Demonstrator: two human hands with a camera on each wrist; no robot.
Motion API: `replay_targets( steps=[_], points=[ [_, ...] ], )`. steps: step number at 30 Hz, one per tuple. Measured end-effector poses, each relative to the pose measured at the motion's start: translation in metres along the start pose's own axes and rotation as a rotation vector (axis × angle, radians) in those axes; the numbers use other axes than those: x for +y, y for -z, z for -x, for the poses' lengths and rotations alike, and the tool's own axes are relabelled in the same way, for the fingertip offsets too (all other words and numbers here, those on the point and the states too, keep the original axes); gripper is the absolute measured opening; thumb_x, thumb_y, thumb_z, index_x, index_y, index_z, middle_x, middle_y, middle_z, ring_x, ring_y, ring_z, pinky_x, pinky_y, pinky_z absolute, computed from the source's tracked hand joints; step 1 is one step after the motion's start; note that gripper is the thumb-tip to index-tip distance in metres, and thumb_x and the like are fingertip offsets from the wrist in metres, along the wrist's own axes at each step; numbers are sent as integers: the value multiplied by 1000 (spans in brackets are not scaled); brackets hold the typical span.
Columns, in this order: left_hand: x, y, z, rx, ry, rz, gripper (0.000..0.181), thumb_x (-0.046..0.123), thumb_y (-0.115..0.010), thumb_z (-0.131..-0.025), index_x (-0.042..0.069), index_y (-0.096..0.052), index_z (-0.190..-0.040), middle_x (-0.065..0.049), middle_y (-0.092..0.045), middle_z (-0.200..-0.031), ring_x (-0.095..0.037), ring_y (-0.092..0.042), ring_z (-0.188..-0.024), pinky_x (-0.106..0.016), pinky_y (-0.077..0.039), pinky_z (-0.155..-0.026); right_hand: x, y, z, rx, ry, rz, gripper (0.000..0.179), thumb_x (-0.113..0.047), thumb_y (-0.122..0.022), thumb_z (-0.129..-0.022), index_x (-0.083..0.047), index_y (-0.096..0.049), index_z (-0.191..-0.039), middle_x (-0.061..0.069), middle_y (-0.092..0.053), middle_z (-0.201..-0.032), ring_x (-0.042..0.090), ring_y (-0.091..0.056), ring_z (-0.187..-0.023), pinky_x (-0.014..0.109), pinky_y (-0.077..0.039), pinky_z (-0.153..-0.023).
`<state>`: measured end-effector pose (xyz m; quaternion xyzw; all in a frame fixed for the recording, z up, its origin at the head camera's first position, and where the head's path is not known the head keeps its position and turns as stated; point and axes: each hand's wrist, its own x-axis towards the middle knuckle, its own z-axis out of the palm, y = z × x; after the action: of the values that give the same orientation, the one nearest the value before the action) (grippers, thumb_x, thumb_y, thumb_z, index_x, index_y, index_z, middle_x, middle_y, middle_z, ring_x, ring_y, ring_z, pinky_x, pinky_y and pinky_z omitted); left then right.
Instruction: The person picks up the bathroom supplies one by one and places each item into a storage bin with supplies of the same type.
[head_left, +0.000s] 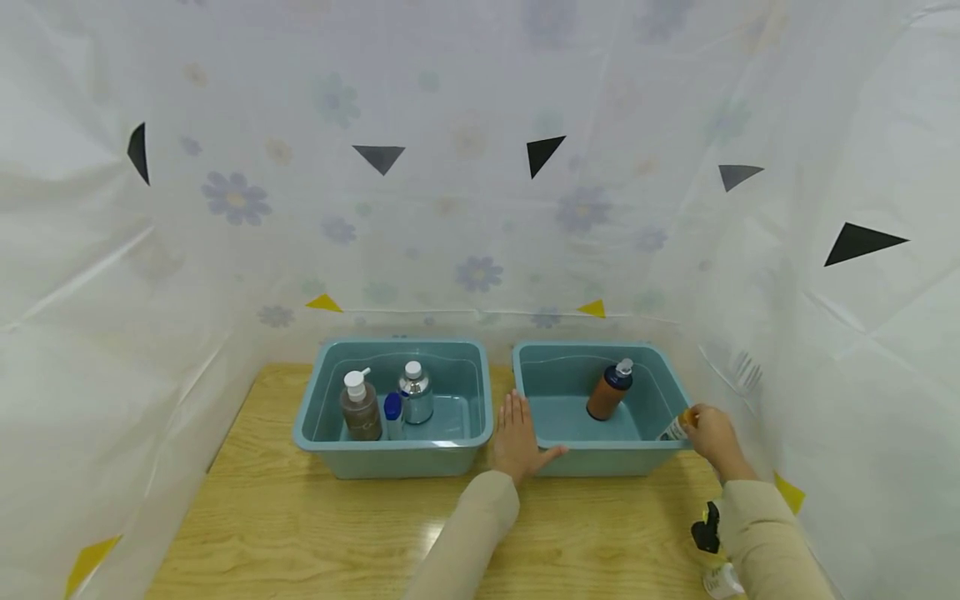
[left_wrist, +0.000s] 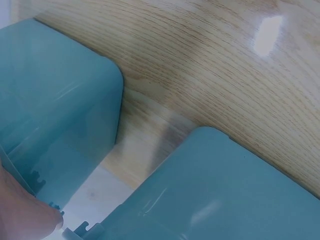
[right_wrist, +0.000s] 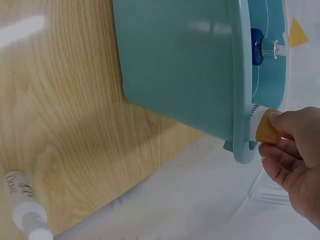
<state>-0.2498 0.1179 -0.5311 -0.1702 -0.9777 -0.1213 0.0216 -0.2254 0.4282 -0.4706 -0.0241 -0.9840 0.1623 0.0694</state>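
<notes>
My right hand [head_left: 715,437] pinches the orange cap of a small white bottle [head_left: 674,429] at the front right corner of the right blue-green bin [head_left: 592,446]. In the right wrist view, that cap [right_wrist: 268,127] sits between thumb and fingers, and the bottle's lower part is hidden behind the bin rim. A brown bottle [head_left: 604,398] with a dark blue collar and clear top stands inside this bin, leaning slightly. Along the bin's left rim rests my left hand [head_left: 517,439], its fingers straight and its thumb spread over the front rim.
A second blue-green bin [head_left: 390,446] on the left holds a pump bottle [head_left: 362,410], a blue-capped container [head_left: 393,415] and a silvery bottle [head_left: 416,392]. Near my right sleeve are a black-and-yellow object [head_left: 707,527] and a white bottle [right_wrist: 25,202]. Pale sheeting surrounds the wooden table [head_left: 300,533].
</notes>
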Motion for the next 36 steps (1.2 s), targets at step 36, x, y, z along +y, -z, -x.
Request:
replay_targets(
  steps=[36],
  points=[
    [1,-2,2,8,13,-34,108,78,-44,-76,-1,-22,-146,-18,-18,-154,-28,-18,-143,-37,-22,-116,-34,-44,-23,-87,-37,-45,25,4,-61,-81,20,-57,-100,34,-61,-94,42,-61,-83,48,-52,-72]
  ],
)
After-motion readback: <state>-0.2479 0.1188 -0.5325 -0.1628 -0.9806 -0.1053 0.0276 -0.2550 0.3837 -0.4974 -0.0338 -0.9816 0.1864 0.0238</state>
